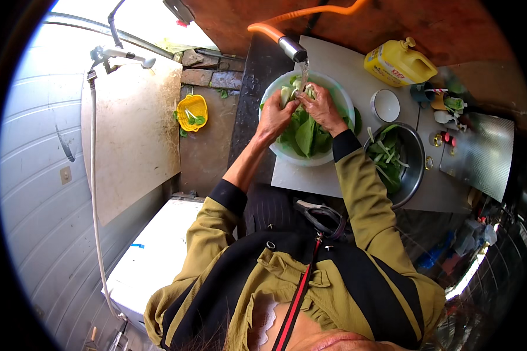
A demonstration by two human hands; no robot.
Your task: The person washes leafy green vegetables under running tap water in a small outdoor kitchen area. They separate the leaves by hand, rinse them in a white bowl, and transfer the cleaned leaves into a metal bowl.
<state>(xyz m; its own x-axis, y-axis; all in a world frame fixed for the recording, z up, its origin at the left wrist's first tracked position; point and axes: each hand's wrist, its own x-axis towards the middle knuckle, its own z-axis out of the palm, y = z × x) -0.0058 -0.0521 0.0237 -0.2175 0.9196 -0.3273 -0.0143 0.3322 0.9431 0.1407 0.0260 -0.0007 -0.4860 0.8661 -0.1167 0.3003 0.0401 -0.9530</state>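
Both my hands are over a pale plastic basin of leafy greens. My left hand grips pale stems of the greens at the basin's far side. Close beside it, my right hand has its fingers closed on the stem ends too. Water runs from the metal spout of an orange hose onto the stems between my hands. The greens' broad leaves lie below, in the basin. To the right, a metal bowl contains more greens, partly behind my right sleeve.
A white bowl and a yellow jug stand right of the basin on the grey counter. Further right are a dark mug and a textured metal sheet. A yellow basket with a few greens sits lower left of the hose.
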